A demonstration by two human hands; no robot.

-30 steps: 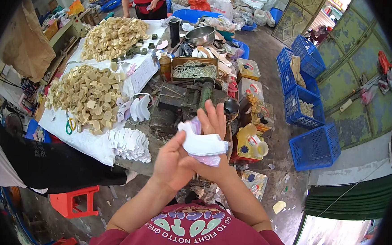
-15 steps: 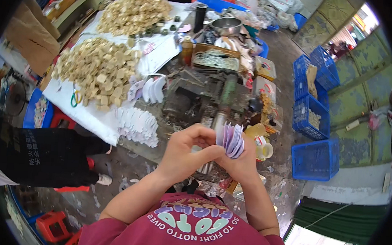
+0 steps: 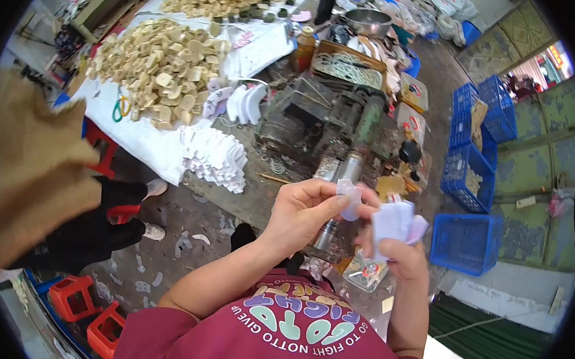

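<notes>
Workshop floor, stained concrete, strewn with paper scraps; landmark: the dark green metal machine [image 3: 330,126] at centre.

Item 1. Left hand [image 3: 302,210], below the machine, closed in a pinch on a single white slip [image 3: 350,198], thin, flat, round-cornered, faintly glossy.

Item 2. Right hand [image 3: 398,255], below and right of the machine, closed around a fanned stack of white slips [image 3: 395,222], edges slightly lilac, just beside the single slip.

Handling note, as judgement: peeling one slip cleanly likely calls for a light fingertip pinch at its edge while the stack is held firm, so that neighbouring sheets do not follow.

Item 3. White cloth-covered table [image 3: 155,142], left of the machine, bearing a heap of tan blocks [image 3: 159,66], matte and chunky.

Item 4. Rows of overlapped white slips [image 3: 213,155], scalloped, at the table edge nearest the machine.

Item 5. Blue plastic crates [image 3: 468,240], latticed, right of the machine.

Item 6. Red stools [image 3: 89,305], well below-left of the machine.
</notes>
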